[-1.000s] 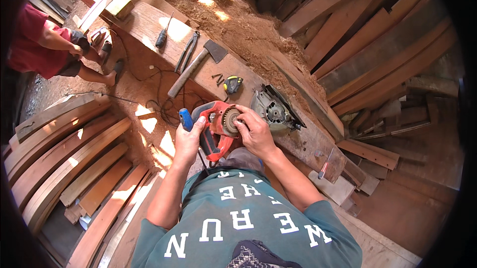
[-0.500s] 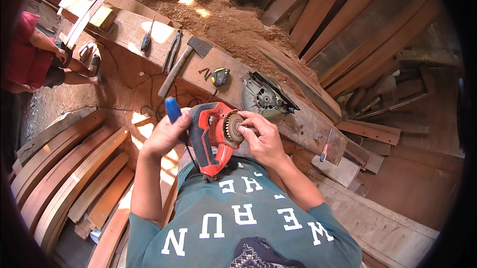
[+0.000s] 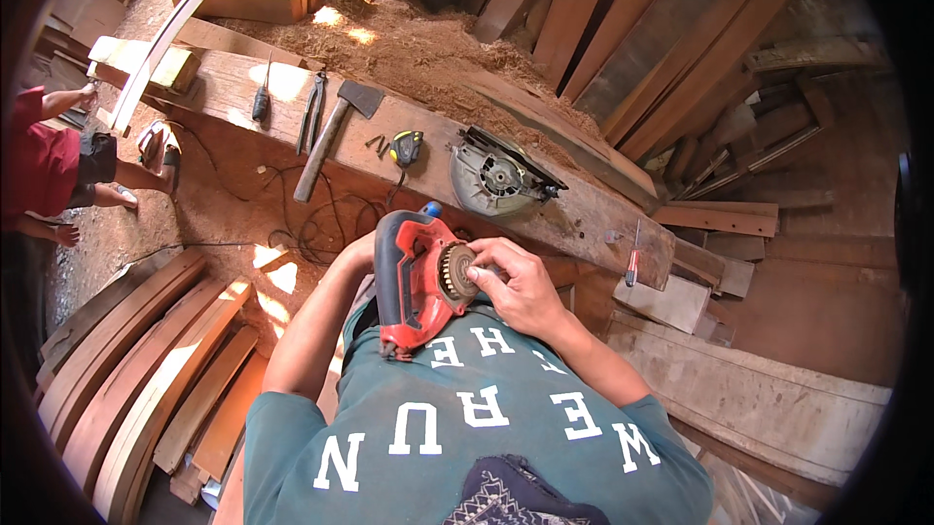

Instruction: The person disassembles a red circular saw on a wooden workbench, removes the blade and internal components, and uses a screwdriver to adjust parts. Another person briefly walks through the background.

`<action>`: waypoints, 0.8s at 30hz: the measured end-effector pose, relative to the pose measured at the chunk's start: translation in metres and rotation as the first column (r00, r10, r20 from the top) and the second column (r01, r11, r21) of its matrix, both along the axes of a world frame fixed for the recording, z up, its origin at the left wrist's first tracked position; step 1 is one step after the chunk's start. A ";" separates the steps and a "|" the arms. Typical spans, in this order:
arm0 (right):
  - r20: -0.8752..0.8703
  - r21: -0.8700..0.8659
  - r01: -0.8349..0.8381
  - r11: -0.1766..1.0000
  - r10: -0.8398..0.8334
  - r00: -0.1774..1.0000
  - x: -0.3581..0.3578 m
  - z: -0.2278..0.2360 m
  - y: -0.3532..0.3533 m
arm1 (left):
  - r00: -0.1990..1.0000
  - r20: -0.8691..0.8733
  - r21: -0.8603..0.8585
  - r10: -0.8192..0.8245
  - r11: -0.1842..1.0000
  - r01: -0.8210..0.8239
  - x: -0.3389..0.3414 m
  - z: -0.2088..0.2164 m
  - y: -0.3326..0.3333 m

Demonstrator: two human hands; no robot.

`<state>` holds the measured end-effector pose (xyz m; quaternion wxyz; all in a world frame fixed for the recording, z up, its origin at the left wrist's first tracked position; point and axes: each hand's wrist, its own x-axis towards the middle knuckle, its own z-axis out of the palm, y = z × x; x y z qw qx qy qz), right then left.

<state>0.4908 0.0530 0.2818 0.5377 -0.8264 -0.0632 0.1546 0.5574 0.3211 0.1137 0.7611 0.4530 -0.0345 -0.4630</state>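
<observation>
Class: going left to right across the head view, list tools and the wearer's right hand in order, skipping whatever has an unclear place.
Slim dark-handled screwdriver, dark metal pliers, red power-tool housing with black grip, wearer's bare right hand, slim red-handled screwdriver.

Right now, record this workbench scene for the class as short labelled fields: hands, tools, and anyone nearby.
Left hand: mostly hidden behind the red-and-black tool body
Right hand: thumb and fingertips on the toothed gear
Blue handle: partly visible beyond the tool body
On bench: hatchet, pincers, tape measure, two screwdrivers, round grey housing
Nearby: person in red shirt, upper left
</observation>
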 end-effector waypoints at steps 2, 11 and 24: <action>-0.014 -0.015 -0.006 1.000 0.006 1.000 -0.012 -0.008 -0.005 | 0.995 0.098 0.048 -0.015 0.999 0.010 -0.004 0.011 -0.009; -0.076 -0.228 -0.219 0.949 0.207 0.975 0.002 0.023 0.001 | 0.978 0.203 0.011 -0.037 0.999 0.036 -0.001 0.050 -0.020; -0.003 -0.306 -0.335 0.891 0.351 0.936 0.018 0.017 0.006 | 0.981 -0.017 -0.145 0.195 0.970 -0.195 -0.032 0.037 -0.029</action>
